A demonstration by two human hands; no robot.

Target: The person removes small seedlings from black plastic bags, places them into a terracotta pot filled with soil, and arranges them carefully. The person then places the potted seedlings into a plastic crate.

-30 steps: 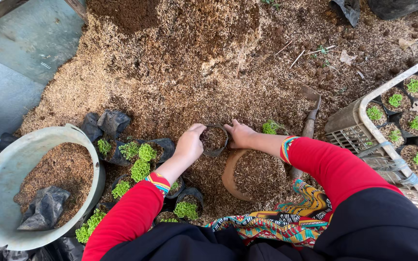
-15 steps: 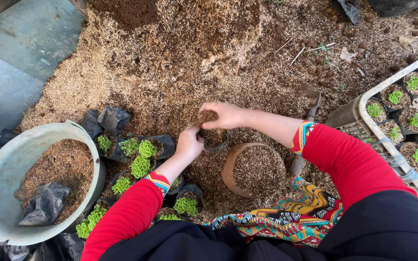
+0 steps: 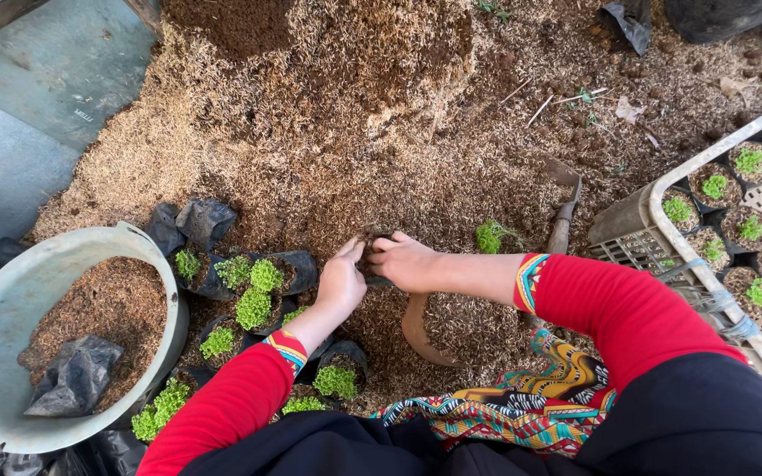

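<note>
My right hand (image 3: 409, 262) has come back from the husk heap (image 3: 372, 132) to join my left hand (image 3: 342, 284), both cupped loosely round the small black bag (image 3: 372, 256) (barely visible), packing it.

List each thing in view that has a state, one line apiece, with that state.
Left hand: fingers on a small black pot.
Right hand: fingers at the same pot.
Small black pot: mostly hidden.
Grey basin: partly filled with husk mix.
White crate: holds potted seedlings.
Loose seedling: lying unpotted.

Plant nursery, potting ground.
Heaped husk-and-soil mix (image 3: 381, 132), seedlings in black grow bags (image 3: 253, 295), crate (image 3: 663, 220) of potted seedlings, basin (image 3: 11, 291) of mix.
</note>
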